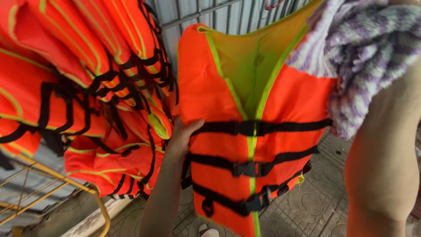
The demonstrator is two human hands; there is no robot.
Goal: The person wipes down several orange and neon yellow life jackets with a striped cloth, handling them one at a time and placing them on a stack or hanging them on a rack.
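Vest: orange life vest (228, 145) held upright at centre, buckled straps facing the camera.
Left hand (183, 134): grip pinching the vest's left edge.
Right hand: hidden behind purple towel (364, 52); grip unclear.
Left: vest pile (83, 87) on yellow rack (66, 184).

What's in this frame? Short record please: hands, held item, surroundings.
left hand: grips the left edge of the life jacket, thumb on its front
right hand: hidden under a purple-and-white fuzzy cloth at the jacket's upper right; forearm visible
life jacket: orange, yellow-green trim, held upright, three black buckled straps shut across the front
pile of life jackets: same kind, heaped at left over a yellow metal frame
background: grey corrugated wall
floor: patterned paving tiles
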